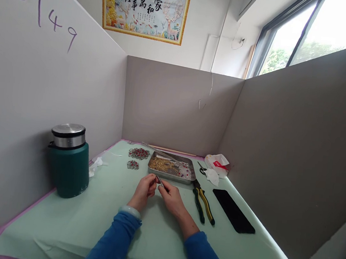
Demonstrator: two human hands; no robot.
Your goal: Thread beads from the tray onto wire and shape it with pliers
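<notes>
My left hand and my right hand meet above the green cloth, just in front of a metal tray. A thin grey metal piece, perhaps tweezers or wire, is pinched in my right hand and points toward my left fingertips. My left fingers are closed; whatever they grip is too small to make out. The tray holds gold-coloured bits on its left and clear and red beads on its right. Two piles of red and silver pieces, a larger one and a smaller one, lie left of the tray.
Yellow-and-black pliers and a black flat slab like a phone lie on the right. Behind them are scissors, crumpled tissue and a tissue pack. A green flask stands left. Grey partitions enclose the table.
</notes>
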